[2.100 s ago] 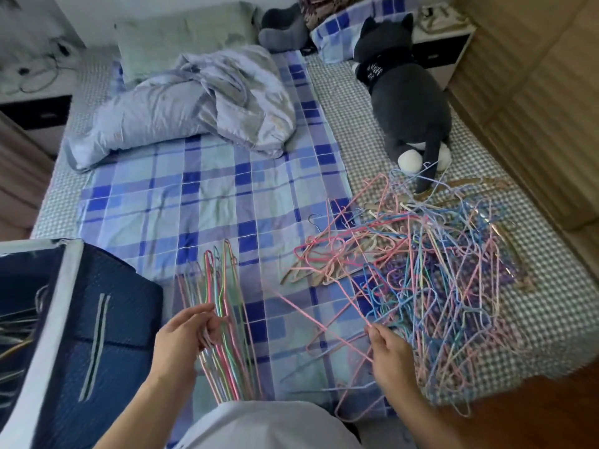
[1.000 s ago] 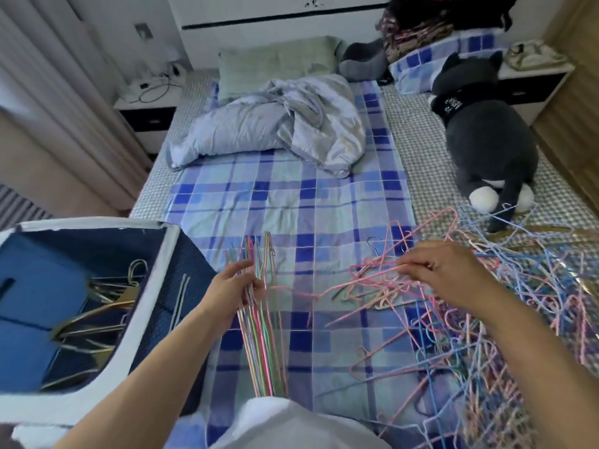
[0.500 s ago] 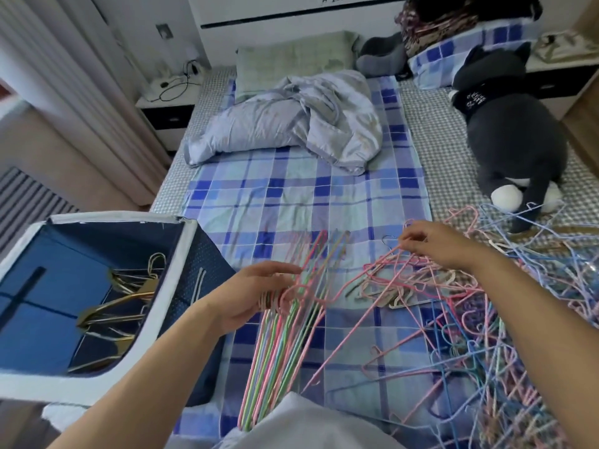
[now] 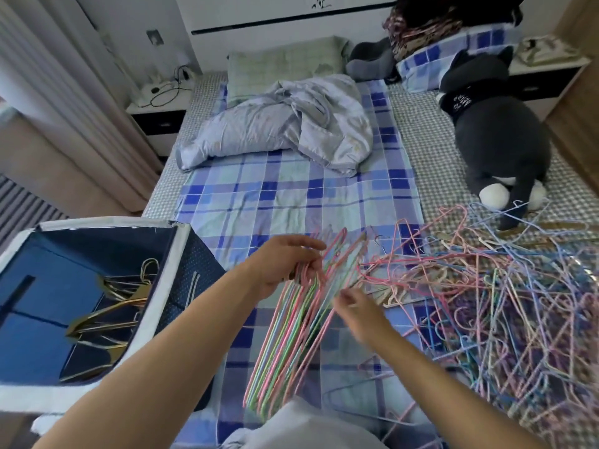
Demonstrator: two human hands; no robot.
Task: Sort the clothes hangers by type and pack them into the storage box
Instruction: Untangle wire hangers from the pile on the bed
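While the bed (image 4: 291, 202) with its blue plaid sheet fills most of the frame, a tangled heap of pastel wire hangers (image 4: 505, 296) sprawls over its lower right. At the lower left, beside the bed, sits the open navy fabric storage box (image 4: 181, 254), with gold-coloured hangers (image 4: 110, 312) lying inside. A grey plush cat (image 4: 496, 137) sits at the upper right, a crumpled pale duvet (image 4: 278, 124) at upper centre. In the lower middle, the sorted bundle of wire hangers (image 4: 291, 332) slants down toward the person's lap. The left hand (image 4: 282, 267) grips its hook end. The right hand (image 4: 359, 309), blurred, touches the bundle's right edge; I cannot tell whether it grips anything.
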